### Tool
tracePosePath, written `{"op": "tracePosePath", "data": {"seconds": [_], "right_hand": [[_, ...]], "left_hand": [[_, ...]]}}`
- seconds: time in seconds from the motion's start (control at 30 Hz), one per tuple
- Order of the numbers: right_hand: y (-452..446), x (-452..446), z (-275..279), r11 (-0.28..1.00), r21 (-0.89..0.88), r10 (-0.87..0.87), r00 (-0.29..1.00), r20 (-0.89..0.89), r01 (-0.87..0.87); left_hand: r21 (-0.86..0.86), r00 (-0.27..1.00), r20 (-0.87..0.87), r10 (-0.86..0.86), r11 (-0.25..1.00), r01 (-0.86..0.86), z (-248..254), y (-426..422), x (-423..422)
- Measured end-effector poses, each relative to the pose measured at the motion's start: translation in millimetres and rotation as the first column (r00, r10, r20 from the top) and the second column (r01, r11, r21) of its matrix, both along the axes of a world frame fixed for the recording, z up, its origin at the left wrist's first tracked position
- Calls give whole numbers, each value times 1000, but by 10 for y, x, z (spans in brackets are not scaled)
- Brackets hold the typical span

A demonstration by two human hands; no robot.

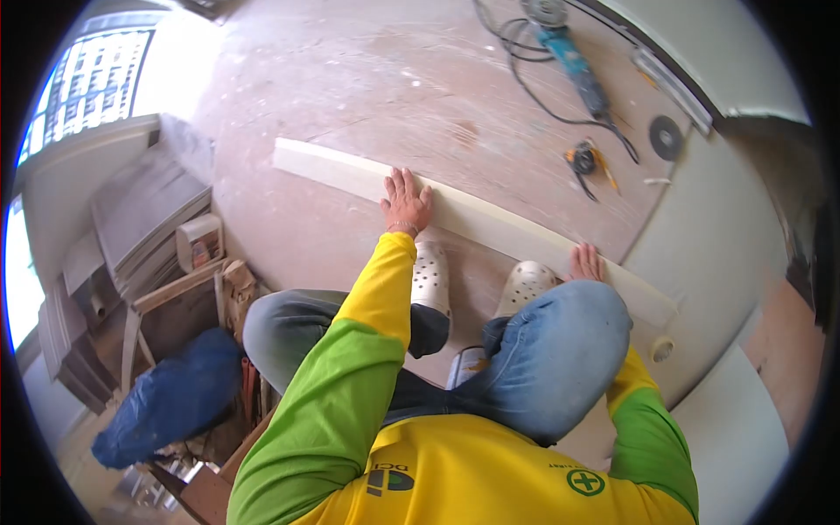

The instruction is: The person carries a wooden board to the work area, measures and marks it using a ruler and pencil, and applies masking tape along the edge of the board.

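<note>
A long, narrow pale board (490,220) lies slantwise across the floor in front of my feet, with a cream-coloured band along its far edge. My left hand (408,203) rests flat on it left of the middle, fingers apart and pointing away from me. Farther right, my right hand (586,262) lies on the same board with its fingers stretched out. My right knee hides the wrist and part of that palm. Neither hand is wrapped round anything.
A teal angle grinder (573,70) with its black cord lies at the back right. Near it are a dark disc (666,138) and a small black-and-orange tool (581,158). A roll of tape (662,350) sits by the board's right end. Stacked panels (149,219) and a blue bag (175,394) stand left.
</note>
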State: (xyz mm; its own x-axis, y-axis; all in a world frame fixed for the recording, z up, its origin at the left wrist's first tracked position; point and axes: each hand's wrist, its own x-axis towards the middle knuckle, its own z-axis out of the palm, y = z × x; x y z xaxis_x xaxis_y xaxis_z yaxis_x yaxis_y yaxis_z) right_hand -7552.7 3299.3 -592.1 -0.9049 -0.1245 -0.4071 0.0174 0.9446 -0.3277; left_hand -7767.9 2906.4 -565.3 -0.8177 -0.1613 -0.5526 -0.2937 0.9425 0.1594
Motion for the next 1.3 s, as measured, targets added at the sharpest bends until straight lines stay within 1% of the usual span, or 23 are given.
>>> {"op": "tracePosePath", "data": {"seconds": [0.07,0.13,0.2,0.27,0.3,0.43,0.47,0.5,0.53,0.57,0.67,0.73,0.83,0.93,1.0,1.07,1.1,1.13,1.17,1.2,1.23,1.27,1.3], "right_hand": [[23,5,7,1000,11,14,1000,-13,-14],[-9,-39,11,999,-28,28,999,-34,-29],[-42,-59,117,1000,25,-13,999,44,12],[-49,-54,132,1000,-12,-16,1000,13,17],[-62,-74,154,999,-34,-32,999,-19,31],[-149,-156,326,999,21,-43,999,28,42],[-153,-165,343,999,18,-35,999,21,35],[-160,-175,341,1000,14,-27,1000,12,27],[-157,-177,329,999,17,-28,1000,13,28],[-152,-178,324,999,25,-28,999,29,28],[-175,-191,302,999,36,-41,997,60,39],[-175,-178,346,998,48,-55,995,81,51],[-185,-221,341,996,70,-65,990,128,56],[-177,-211,373,993,115,-56,980,188,35],[-161,-207,341,997,54,-56,983,172,48],[-185,-245,388,996,57,-74,973,218,63],[-182,-243,368,996,68,-68,974,218,55],[-179,-232,348,996,80,-63,974,219,47],[-177,-209,330,995,87,-67,973,221,48],[-176,-198,311,995,89,-69,975,212,51],[-179,-196,305,994,91,-73,977,202,55],[-176,-203,300,993,100,-77,976,202,58],[-176,-218,310,995,83,-77,978,195,61]], "left_hand": [[-26,999,11,52,998,-52,-46,-341,-284],[-8,975,58,214,977,-213,-48,-628,-566],[-36,973,54,226,974,-224,-157,-944,-765],[-42,950,59,308,951,-306,-241,-1203,-986],[-109,972,36,230,968,-225,-750,-1589,-1078],[-108,954,-7,298,949,-297,-899,-2156,-1434],[-160,971,-12,237,958,-236,-1117,-2440,-1503],[-185,979,-14,205,961,-204,-1159,-2545,-1542],[-210,985,-15,173,962,-173,-1106,-2586,-1585],[-163,973,-107,206,962,-221,-1040,-2632,-1614],[-227,986,-152,65,969,-98,-1148,-3043,-1778],[-388,973,168,-160,897,214,-808,-3018,-1902],[-338,976,76,-206,915,219,-941,-3453,-2022],[-361,975,19,-222,908,214,-1071,-3709,-2059],[-344,973,23,-229,912,223,-973,-3689,-2060],[-339,972,18,-234,913,226,-858,-3652,-2069],[-231,995,-79,-55,972,35,-825,-3637,-2088],[-103,979,-153,135,983,-152,-797,-3611,-2096],[-47,953,-190,237,967,-250,-756,-3590,-2097],[-40,954,-185,237,968,-248,-729,-3610,-2084],[-118,996,-86,-9,993,-1,-699,-3657,-2071],[-168,968,24,-250,953,250,-671,-3695,-2080],[-119,995,-92,-44,992,33,-845,-3765,-2028]]}}
